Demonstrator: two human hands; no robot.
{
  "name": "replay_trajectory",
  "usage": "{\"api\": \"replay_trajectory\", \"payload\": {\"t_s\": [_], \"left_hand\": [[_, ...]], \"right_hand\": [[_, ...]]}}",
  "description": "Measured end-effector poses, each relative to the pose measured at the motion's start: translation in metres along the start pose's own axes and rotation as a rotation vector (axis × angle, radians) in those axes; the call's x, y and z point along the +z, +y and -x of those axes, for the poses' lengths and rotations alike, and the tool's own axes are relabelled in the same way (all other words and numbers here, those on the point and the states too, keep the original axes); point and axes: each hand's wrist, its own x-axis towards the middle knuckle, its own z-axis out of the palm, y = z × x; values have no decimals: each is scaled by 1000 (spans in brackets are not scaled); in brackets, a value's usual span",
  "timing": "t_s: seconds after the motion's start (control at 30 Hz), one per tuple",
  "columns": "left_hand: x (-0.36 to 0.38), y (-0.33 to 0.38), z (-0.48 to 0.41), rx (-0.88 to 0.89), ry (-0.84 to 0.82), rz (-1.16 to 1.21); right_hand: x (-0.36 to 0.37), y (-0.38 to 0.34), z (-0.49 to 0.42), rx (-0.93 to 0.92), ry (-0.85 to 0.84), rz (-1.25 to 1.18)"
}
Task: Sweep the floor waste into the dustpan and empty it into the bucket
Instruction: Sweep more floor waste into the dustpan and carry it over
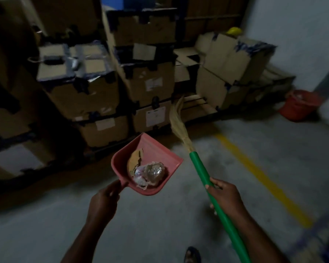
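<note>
**Asker:** What have you got hold of?

**Me:** My left hand point(104, 198) is curled round the handle of the dustpan point(160, 149), holding it off the floor point(160, 228) and roughly level. My right hand point(224, 196) grasps the green broom point(199, 168) partway down its shaft, bristles pointing up and away toward the stacked boxes point(152, 82).

**Asker:** And the waste?

**Me:** It's in the pan. A crumpled plastic wad point(154, 172) sits at the back near my hand, and a cardboard scrap point(134, 160) lies just beside it. The red bucket point(300, 105) stands well apart, in the far corner to my right.

**Asker:** What could go wrong on the way?

**Me:** The pan's open lip faces away from me. If the front dips while I walk, the wad would likely roll out, since it looks light and round. A quick swing could flip the scrap out too. The bristles could also snag the boxes if I turn carelessly.

**Asker:** And when you tip it?

**Me:** The light's dim, so I can't tell how full the bucket is. If it's near the brim, the wad may bounce back onto the floor.
</note>
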Motion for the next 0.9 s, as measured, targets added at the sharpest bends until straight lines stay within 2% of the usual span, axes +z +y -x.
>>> {"api": "replay_trajectory", "payload": {"t_s": [0.2, 0.47, 0.9], "left_hand": [[77, 109, -45, 160, -158, -42], [178, 231, -89, 279, -238, -77], [298, 382, -202, 476, -385, -159]], "right_hand": [[-91, -3, -50, 33, 141, -47], [-203, -5, -102, 47, 302, -87], [-281, 1, -217, 134, 546, -126]]}}
